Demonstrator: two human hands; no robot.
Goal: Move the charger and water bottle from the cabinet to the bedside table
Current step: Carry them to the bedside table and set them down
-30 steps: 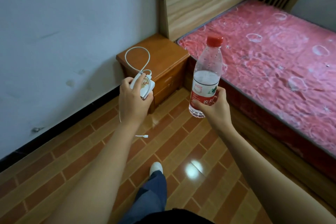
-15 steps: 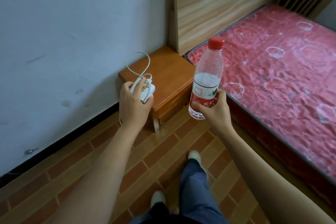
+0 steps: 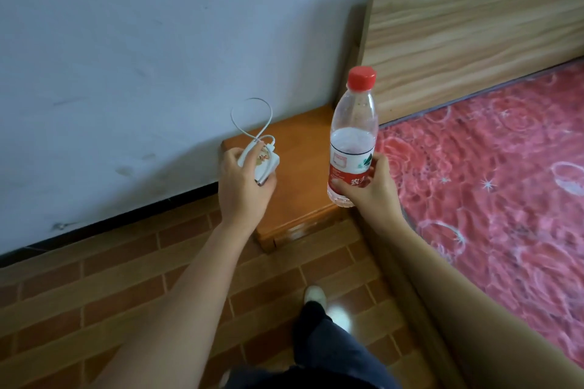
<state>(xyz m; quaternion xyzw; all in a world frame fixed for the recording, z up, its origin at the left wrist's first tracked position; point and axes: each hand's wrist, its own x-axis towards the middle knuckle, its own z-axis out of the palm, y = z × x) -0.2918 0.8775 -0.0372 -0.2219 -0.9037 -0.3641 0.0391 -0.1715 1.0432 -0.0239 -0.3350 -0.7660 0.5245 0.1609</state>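
My left hand (image 3: 243,188) grips a white charger (image 3: 262,159), whose white cable loops up above it in front of the wall. My right hand (image 3: 371,188) holds a clear water bottle (image 3: 352,139) upright by its red label; it has a red cap and is about half full. Both hands hover over the orange-brown wooden bedside table (image 3: 303,174), the charger above its left part and the bottle above its right front edge. The table top between the hands is bare.
A bed with a red patterned mattress (image 3: 493,174) and a light wooden headboard (image 3: 467,28) stands right of the bedside table. A pale wall with a black skirting lies to the left. My leg and white shoe (image 3: 314,295) stand on the brown tiled floor.
I have stepped closer to the bedside table. Both hands with the charger and the bottle have come over its top, and the view has turned left toward the wall.
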